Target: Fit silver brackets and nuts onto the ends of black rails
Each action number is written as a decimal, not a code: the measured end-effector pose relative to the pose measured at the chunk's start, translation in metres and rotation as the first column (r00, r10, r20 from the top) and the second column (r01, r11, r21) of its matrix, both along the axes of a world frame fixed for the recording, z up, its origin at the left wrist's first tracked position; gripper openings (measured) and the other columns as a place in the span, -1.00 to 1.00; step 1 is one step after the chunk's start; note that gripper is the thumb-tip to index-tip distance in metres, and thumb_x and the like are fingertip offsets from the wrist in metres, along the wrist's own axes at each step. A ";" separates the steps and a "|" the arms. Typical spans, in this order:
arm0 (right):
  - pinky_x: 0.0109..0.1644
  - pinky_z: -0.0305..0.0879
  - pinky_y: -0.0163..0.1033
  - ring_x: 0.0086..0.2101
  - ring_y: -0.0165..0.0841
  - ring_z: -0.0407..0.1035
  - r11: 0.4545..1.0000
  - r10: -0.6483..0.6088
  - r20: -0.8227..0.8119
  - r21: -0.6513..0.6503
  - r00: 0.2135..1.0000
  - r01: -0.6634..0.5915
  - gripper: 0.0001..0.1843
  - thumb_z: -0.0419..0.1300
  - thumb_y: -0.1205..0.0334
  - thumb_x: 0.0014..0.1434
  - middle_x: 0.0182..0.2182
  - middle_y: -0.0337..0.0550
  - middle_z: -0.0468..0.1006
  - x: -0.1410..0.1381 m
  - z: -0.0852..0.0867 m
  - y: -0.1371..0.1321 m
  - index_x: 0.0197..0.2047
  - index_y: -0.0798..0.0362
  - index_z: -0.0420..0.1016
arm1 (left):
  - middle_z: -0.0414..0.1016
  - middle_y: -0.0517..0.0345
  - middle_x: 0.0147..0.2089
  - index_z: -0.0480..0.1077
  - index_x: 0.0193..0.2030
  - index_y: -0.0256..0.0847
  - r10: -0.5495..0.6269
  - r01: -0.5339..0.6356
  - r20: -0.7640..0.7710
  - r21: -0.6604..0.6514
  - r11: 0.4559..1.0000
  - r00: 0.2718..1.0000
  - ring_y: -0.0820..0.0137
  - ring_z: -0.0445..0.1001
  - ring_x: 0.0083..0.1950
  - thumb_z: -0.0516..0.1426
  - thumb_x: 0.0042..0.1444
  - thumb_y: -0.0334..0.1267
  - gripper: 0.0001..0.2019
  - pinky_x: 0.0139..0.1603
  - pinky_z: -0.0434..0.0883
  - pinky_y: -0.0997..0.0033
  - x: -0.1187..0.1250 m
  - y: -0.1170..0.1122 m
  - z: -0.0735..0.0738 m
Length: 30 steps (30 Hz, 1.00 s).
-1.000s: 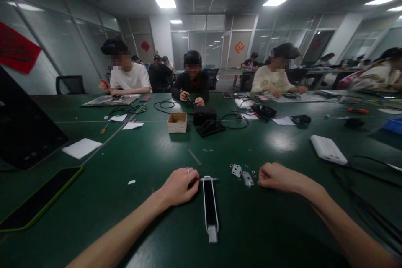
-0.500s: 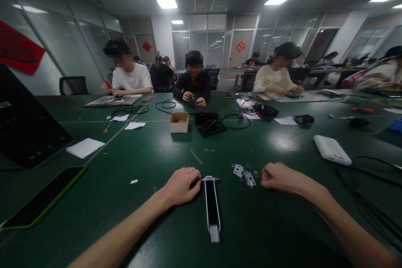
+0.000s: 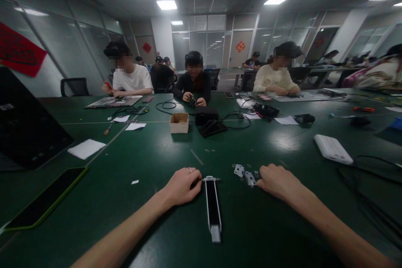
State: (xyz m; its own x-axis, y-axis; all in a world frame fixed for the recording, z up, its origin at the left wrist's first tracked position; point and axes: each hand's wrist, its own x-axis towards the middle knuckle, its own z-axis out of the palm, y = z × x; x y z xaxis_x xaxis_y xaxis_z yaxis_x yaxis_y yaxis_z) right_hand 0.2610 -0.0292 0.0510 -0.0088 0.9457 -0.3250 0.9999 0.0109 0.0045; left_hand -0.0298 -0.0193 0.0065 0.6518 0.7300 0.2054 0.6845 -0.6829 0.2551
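Observation:
My left hand rests on the table with curled fingers, pinching the left end of a thin metal rod. That rod crosses the top of a long white frame with a black strip inside and a pale block at its near end. On the right, my right hand is closed, its fingertips down by the small metal parts; what they hold, if anything, is hidden. Beside them lie two small metal plates with holes, one plate behind the other plate, with several little rings around them.
A phone in a green case and a dark laptop occupy the left. A small open box and a black case stand ahead. A white power bank lies right, near black cables. Several people sit across the table.
My right hand has shifted slightly left, closer to the metal plates. My left hand and the white frame have stayed in place.

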 end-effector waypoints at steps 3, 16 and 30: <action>-0.27 0.32 -0.20 -0.23 -0.15 0.48 0.999 -0.021 0.017 0.039 1.000 0.020 -0.75 0.05 0.29 0.18 -0.27 0.14 0.53 0.006 -0.005 0.004 -0.21 0.22 0.52 | 0.41 0.15 -0.34 0.33 -0.25 -0.22 -0.003 0.003 0.008 -0.009 1.000 1.000 0.38 0.38 -0.33 0.02 0.19 -0.32 -0.91 -0.29 0.29 0.43 -0.001 0.000 0.000; -0.32 0.30 -0.26 -0.37 -0.34 0.37 0.860 0.426 -0.349 0.441 0.835 -0.255 -0.77 -0.08 0.27 0.30 -0.34 -0.08 0.46 -0.033 -0.017 0.000 -0.25 0.11 0.38 | 0.41 0.14 -0.31 0.34 -0.24 -0.22 0.000 0.000 -0.002 -0.027 1.000 1.000 0.37 0.38 -0.31 0.00 0.20 -0.31 -0.89 -0.26 0.31 0.39 -0.002 -0.002 0.003; -0.19 0.39 -0.19 -0.26 -0.33 0.40 0.727 0.658 -0.459 0.594 0.597 -0.345 -0.80 -0.02 0.35 0.29 -0.25 -0.08 0.49 -0.050 -0.043 -0.003 -0.13 0.11 0.41 | 0.41 0.15 -0.33 0.32 -0.27 -0.22 -0.011 0.011 -0.011 0.021 1.000 1.000 0.36 0.40 -0.32 0.02 0.18 -0.33 -0.92 -0.27 0.31 0.40 -0.003 -0.001 -0.001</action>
State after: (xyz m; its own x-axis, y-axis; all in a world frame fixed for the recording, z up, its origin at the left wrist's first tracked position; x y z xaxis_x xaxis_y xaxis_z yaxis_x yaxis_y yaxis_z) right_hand 0.2110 -0.0318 0.0075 -0.5669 0.7454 0.3507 0.5965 0.6650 -0.4494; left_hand -0.0324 -0.0207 0.0056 0.6617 0.7187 0.2137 0.6798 -0.6953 0.2334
